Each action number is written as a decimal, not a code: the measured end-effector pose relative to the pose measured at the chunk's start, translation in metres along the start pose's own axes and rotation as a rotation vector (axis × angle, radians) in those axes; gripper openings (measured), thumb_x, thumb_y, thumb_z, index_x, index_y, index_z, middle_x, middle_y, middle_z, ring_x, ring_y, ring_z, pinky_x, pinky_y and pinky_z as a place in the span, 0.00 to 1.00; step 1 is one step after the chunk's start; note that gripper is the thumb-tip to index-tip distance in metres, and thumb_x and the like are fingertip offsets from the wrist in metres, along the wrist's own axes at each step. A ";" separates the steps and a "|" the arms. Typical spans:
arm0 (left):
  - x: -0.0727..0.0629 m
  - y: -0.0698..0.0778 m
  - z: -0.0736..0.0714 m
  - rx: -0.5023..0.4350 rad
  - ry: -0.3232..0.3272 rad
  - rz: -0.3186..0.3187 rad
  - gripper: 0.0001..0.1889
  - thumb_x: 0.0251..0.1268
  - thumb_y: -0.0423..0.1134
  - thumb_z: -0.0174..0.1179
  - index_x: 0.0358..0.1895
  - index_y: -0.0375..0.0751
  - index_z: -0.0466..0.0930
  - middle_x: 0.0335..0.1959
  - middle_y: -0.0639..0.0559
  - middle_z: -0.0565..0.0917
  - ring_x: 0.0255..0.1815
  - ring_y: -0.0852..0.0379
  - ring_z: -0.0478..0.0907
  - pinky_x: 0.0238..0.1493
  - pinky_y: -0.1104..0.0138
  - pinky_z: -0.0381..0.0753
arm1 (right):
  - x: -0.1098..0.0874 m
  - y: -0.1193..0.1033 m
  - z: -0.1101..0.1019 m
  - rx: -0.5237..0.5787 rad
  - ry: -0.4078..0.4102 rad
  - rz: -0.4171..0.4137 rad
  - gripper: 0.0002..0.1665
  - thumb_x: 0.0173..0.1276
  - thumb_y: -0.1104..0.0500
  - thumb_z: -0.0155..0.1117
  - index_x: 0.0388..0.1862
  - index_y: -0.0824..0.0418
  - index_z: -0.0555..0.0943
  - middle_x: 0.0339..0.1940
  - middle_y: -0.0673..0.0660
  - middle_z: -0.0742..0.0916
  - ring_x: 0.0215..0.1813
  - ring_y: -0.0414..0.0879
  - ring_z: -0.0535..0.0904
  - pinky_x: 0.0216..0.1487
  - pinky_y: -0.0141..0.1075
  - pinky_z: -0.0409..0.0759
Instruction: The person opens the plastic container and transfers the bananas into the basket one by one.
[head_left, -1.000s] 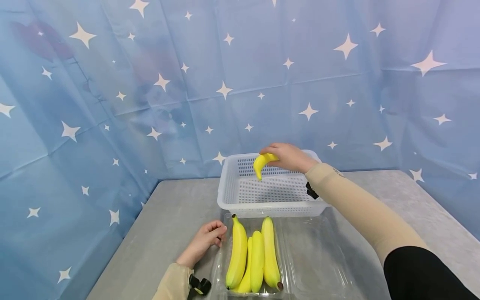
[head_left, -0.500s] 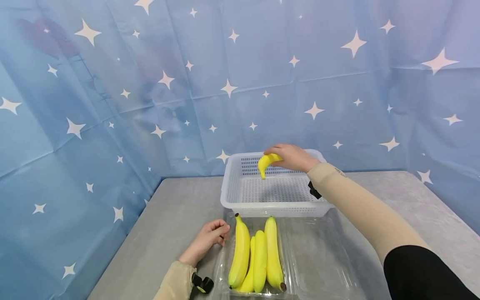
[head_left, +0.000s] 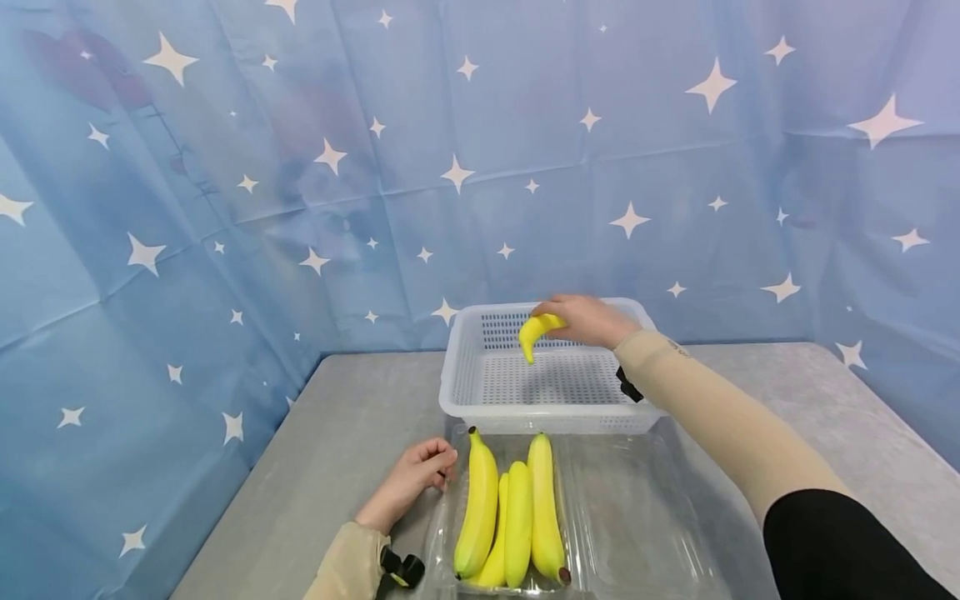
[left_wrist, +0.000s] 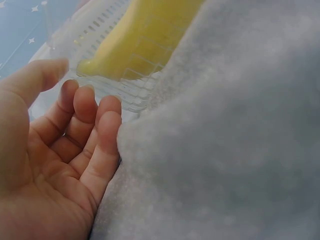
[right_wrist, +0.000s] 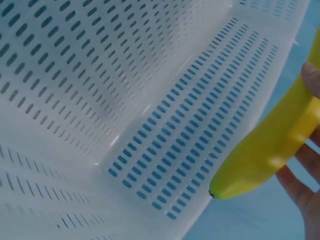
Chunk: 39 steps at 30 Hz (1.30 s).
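blue backdrop (head_left: pixel 555 242); held banana (right_wrist: pixel 262 157) yellow, curved, green-tipped

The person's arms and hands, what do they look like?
The left hand and right hand are bare, no gloves. Beige sleeves cover both forearms, with faint dark marks near the right wrist. Black cloth covers the right arm higher up. Black gadgets sit at both wrists.
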<state>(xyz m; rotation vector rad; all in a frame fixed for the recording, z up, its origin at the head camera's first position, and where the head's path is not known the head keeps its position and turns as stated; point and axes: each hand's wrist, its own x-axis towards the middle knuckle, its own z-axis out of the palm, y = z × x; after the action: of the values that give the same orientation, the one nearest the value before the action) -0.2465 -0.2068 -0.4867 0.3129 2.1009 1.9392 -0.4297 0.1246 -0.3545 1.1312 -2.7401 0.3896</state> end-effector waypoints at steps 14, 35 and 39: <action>0.000 0.003 0.000 0.013 0.016 -0.026 0.11 0.71 0.42 0.57 0.35 0.37 0.75 0.26 0.50 0.78 0.25 0.57 0.75 0.30 0.67 0.79 | 0.004 0.002 0.019 0.087 -0.037 0.052 0.28 0.60 0.57 0.73 0.60 0.52 0.79 0.55 0.54 0.82 0.56 0.52 0.77 0.58 0.49 0.75; 0.000 0.001 0.003 0.000 0.037 -0.031 0.12 0.70 0.40 0.58 0.36 0.31 0.74 0.26 0.50 0.78 0.24 0.58 0.75 0.28 0.68 0.79 | 0.000 0.007 0.036 0.242 -0.222 0.157 0.24 0.62 0.60 0.70 0.58 0.57 0.79 0.53 0.56 0.83 0.55 0.55 0.77 0.55 0.49 0.76; 0.001 0.001 0.004 0.004 0.040 -0.024 0.13 0.69 0.40 0.59 0.37 0.30 0.74 0.26 0.49 0.78 0.24 0.58 0.75 0.28 0.68 0.79 | -0.001 0.009 0.040 0.250 -0.262 0.172 0.25 0.61 0.60 0.71 0.58 0.57 0.80 0.53 0.58 0.83 0.55 0.56 0.77 0.54 0.50 0.76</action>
<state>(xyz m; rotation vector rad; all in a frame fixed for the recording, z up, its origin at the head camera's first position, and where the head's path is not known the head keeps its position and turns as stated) -0.2457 -0.2030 -0.4863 0.2499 2.1236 1.9437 -0.4372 0.1200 -0.3950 1.0693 -3.1013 0.6662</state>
